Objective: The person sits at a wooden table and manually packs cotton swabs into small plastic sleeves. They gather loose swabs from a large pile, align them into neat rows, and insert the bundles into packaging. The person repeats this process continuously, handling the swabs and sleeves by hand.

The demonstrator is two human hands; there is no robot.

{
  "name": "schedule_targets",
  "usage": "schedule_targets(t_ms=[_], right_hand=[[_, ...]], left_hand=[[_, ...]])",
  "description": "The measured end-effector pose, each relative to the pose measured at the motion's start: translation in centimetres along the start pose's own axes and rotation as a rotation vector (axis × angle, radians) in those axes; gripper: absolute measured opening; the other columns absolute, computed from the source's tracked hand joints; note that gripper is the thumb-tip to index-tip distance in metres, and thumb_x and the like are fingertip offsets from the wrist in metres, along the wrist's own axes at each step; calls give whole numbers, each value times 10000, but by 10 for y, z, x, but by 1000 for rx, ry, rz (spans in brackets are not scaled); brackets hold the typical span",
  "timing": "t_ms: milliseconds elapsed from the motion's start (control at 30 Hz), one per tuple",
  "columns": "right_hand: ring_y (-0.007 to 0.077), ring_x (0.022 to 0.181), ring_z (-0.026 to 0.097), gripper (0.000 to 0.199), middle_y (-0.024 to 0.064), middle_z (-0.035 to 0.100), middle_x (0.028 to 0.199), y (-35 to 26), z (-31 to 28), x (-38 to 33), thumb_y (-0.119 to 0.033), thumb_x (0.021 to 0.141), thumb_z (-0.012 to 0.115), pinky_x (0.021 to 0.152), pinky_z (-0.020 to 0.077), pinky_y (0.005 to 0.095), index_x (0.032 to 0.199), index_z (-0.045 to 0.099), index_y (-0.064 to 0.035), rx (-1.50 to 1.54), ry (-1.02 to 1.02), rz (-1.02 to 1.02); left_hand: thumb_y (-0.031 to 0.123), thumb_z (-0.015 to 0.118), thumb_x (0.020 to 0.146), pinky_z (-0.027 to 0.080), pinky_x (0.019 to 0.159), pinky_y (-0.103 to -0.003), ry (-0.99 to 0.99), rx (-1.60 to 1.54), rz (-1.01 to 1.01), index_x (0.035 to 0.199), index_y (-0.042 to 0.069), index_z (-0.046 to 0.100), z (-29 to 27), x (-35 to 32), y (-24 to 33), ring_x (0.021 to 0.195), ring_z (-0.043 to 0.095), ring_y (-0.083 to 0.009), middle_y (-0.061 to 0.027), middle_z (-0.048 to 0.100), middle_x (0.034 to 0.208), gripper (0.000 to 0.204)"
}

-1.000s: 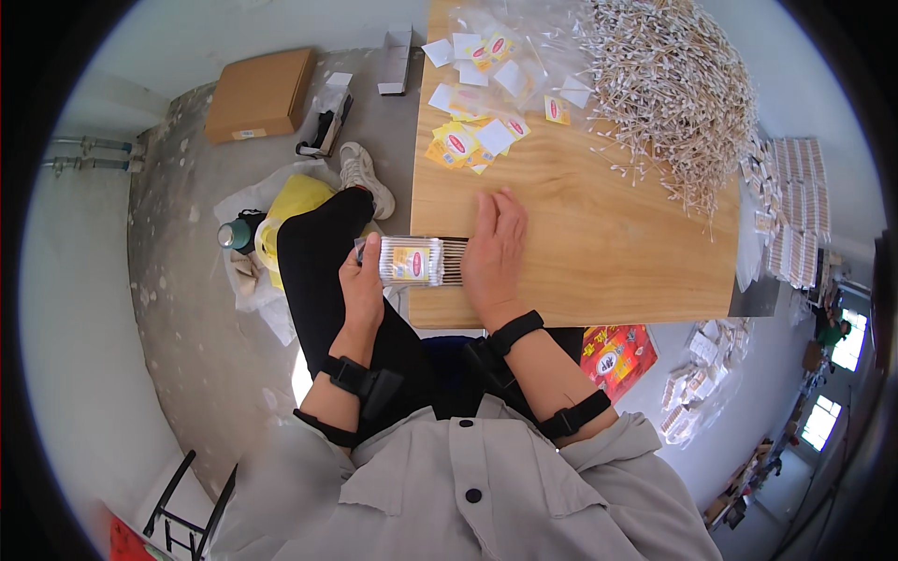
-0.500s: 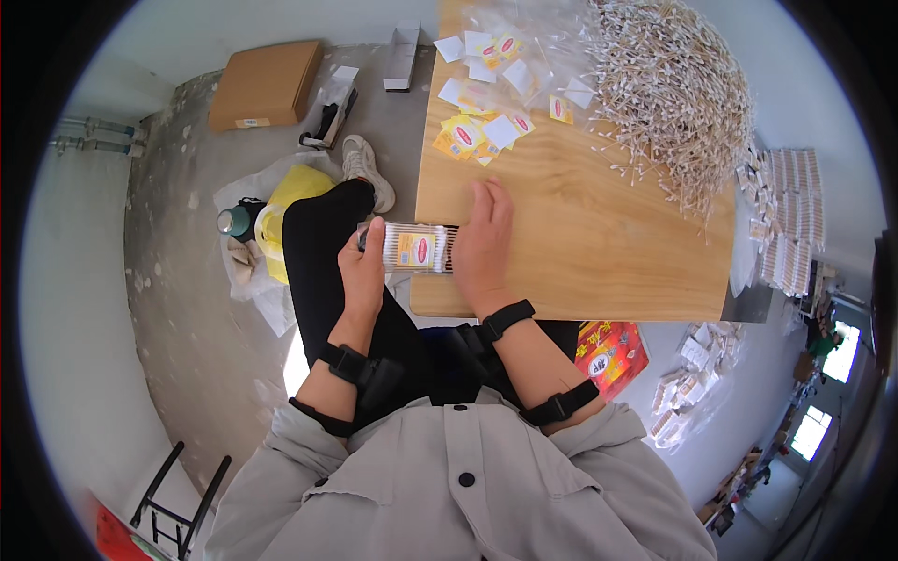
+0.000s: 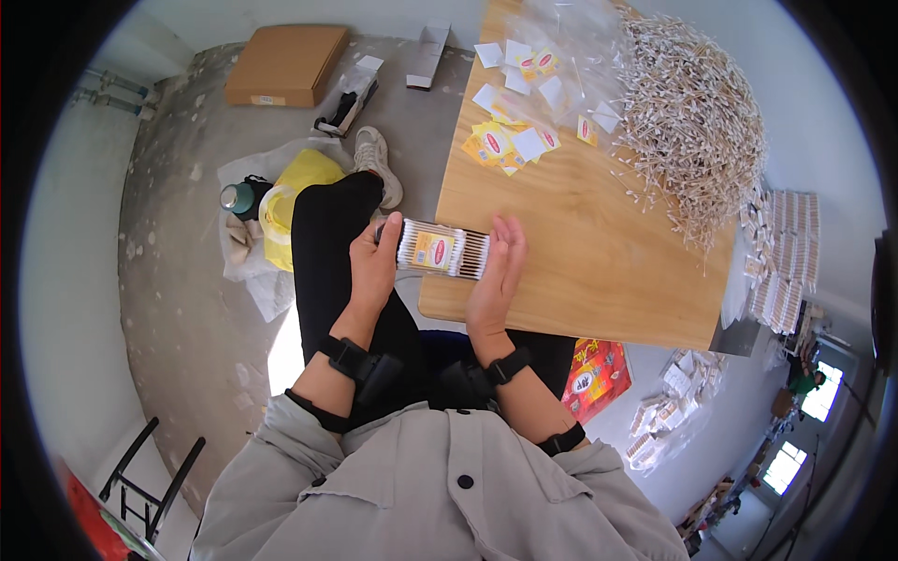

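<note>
Between my hands, over the table's left edge, is a clear pack of cotton swabs (image 3: pixel 433 249) with a yellow and white card at its front. My left hand (image 3: pixel 376 262) grips the pack's left end, thumb on top. At the other end, a bundle of swabs juts from the pack with white tips and brown sticks showing. My right hand (image 3: pixel 499 276) rests against those swab ends, its fingers stretched out and not wrapped around them. Loose yellow and white cards (image 3: pixel 510 140) lie on the wooden table (image 3: pixel 561 243) beyond my hands.
A large heap of loose cotton swabs (image 3: pixel 692 122) covers the table's far right, beside clear plastic bags (image 3: pixel 580 37). Bundled swabs (image 3: pixel 790 252) are stacked further right. On the floor at left are a cardboard box (image 3: pixel 285 65), a yellow bag (image 3: pixel 279 224) and a bottle (image 3: pixel 237 197).
The view has shifted, so table and floor appear moved. My right hand has turned from back-up over the pack's end to edge-on beside it, uncovering more of the jutting swabs.
</note>
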State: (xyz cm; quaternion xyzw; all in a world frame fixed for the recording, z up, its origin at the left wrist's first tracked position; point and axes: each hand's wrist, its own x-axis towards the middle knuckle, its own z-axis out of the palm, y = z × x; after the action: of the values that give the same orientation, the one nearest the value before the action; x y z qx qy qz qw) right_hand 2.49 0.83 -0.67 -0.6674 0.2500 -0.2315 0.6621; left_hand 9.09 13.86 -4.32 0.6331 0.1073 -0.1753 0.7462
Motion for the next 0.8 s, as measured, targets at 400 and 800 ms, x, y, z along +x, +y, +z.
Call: schedule_targets(t_ms=[400,800], right_hand=[[303,1317,444,422,178,419,1356,-11,40,-11,-198,1060,340,1119,319,394,1411,374,35,-122,-38,-5],[277,1350,405,464,179,402,1409,-10,35,-7,-245,1067,319,1153,275,379,1439,346,31,-34,-56,31]], left_hand=[[296,604,1001,451,664,-229,6,86,37,901,-42,646,-2,0,-4,739,512,-40,1,624,767,355],[257,579,1012,518,714,-281,-60,-650,-343,932,107,550,8,-2,2,770,598,-81,14,599,850,173]])
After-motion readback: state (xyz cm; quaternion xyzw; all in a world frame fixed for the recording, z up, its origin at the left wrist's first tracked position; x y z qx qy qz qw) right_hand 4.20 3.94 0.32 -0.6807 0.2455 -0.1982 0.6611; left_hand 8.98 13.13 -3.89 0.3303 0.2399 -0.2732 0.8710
